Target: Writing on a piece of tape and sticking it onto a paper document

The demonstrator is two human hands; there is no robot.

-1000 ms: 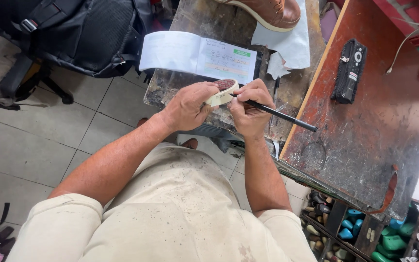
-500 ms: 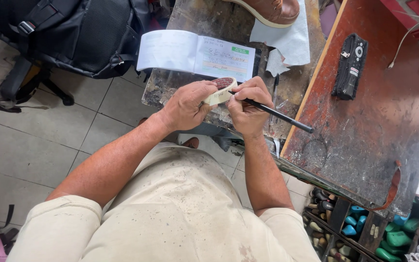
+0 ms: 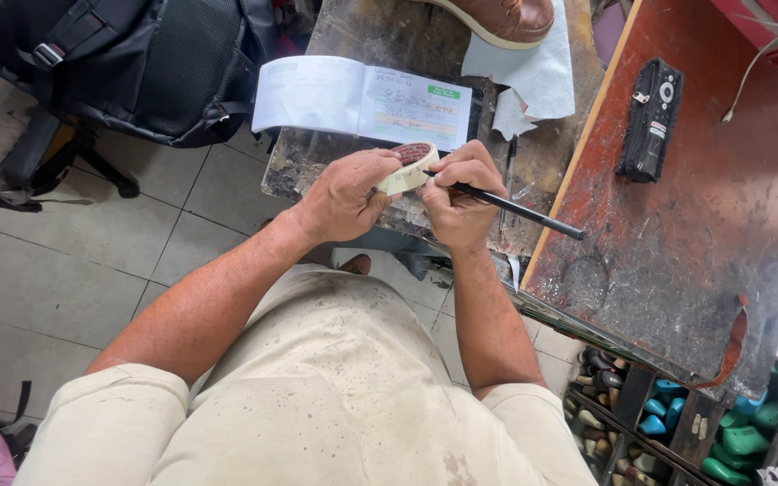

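My left hand (image 3: 346, 191) grips a roll of cream masking tape (image 3: 406, 166) and holds it up above the near edge of a worn grey workbench (image 3: 389, 36). My right hand (image 3: 457, 198) holds a black pen (image 3: 515, 209) with its tip against the outer face of the tape roll. The pen's shaft points away to the right. An open white receipt book (image 3: 362, 101) lies on the bench just beyond both hands.
A brown shoe (image 3: 506, 16) rests on white paper (image 3: 533, 76) at the bench's far end. To the right stands a red-brown table (image 3: 695, 234) with a black remote (image 3: 648, 119). A black backpack (image 3: 128, 63) sits on a chair at left. Shelves of shoe lasts (image 3: 677, 423) are at lower right.
Both hands stay together on the tape roll; the pen has shifted only slightly across it.
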